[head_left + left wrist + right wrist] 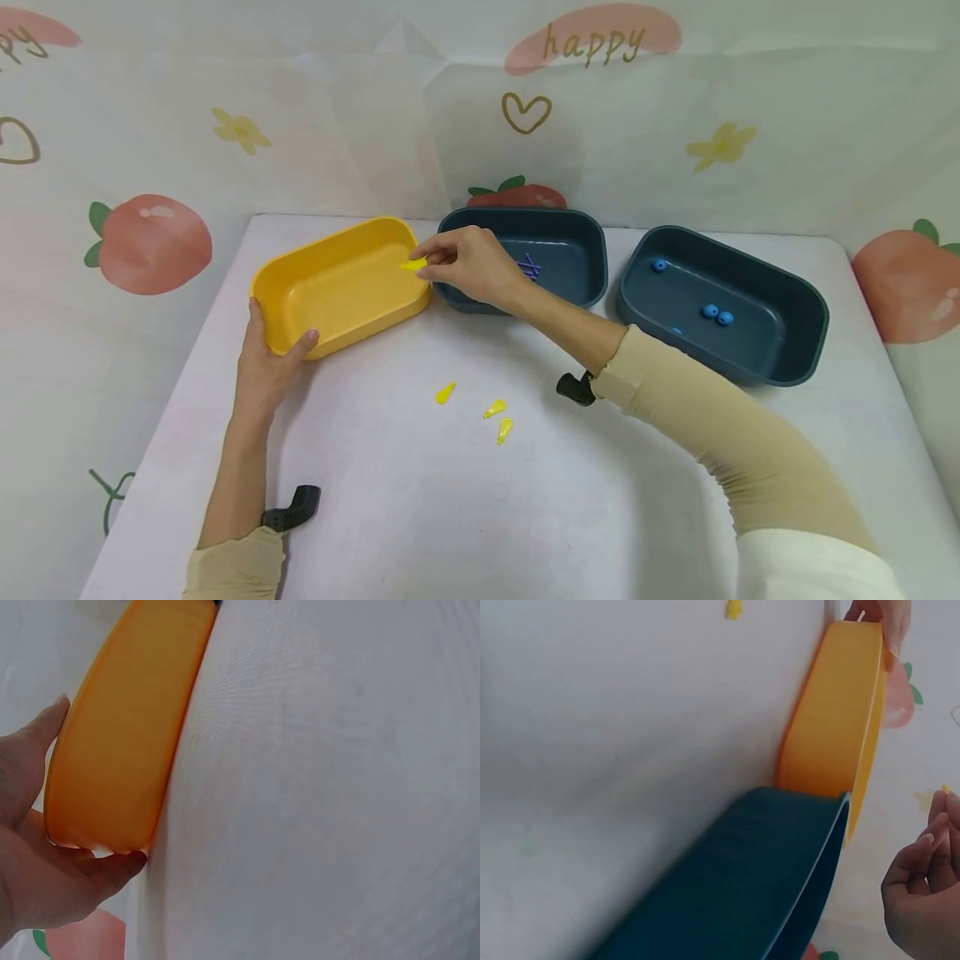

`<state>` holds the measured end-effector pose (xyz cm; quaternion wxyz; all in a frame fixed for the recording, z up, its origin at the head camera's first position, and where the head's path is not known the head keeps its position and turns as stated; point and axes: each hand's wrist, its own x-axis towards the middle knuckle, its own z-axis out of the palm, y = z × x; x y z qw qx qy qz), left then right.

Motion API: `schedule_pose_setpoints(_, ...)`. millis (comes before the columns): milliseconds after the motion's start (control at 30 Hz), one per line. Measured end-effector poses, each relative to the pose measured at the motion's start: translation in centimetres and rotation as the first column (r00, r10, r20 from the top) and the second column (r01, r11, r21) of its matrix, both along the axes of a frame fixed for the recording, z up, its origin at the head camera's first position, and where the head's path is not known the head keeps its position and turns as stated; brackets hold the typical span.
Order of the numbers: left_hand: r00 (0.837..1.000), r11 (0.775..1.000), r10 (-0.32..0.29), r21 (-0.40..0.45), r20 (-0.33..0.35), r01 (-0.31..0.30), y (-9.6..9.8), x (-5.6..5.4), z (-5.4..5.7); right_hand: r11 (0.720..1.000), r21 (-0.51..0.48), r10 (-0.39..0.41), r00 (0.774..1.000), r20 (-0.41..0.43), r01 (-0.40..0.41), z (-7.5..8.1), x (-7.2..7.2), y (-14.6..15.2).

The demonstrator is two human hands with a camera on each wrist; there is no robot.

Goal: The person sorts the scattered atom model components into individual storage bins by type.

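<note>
A yellow plastic bin (352,325) stands at the left of the table. My left hand (264,367) holds its near left corner, thumb at the rim; in the left wrist view the fingers curl round the bin's end wall (127,735). Over the bin's right end, my right hand (476,265) pinches a small yellow teardrop-shaped piece (413,264) between thumb and fingertips. The right wrist view shows only a tip of that piece (945,788) above the fingers. Several similar yellow pieces (495,408) lie on the white table in front of the bins.
Right of the yellow bin, a dark blue bin (525,218) holds thin purple sticks (529,267), partly behind my right hand. Farther right, another dark blue bin (795,333) contains several blue beads (710,311). A patterned cloth (337,125) hangs behind the table.
</note>
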<state>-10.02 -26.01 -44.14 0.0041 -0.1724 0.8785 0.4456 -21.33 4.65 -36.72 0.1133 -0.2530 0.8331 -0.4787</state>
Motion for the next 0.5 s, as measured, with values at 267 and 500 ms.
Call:
schedule_pose_setpoints(267, 1.0, 0.999, -0.024, -0.027, -0.018, 0.023, -0.1, 0.1, 0.1, 1.0, -0.024, -0.005, 1.0, 0.016, 0.006, -1.0, -0.9, -1.5)
schedule_pose_setpoints(500, 0.999, 0.999, -0.038, -0.028, 0.004, 0.038, -0.1, 0.1, 0.2, 0.999, -0.048, -0.006, 0.999, 0.041, 0.008, -1.6, -1.9, -3.2)
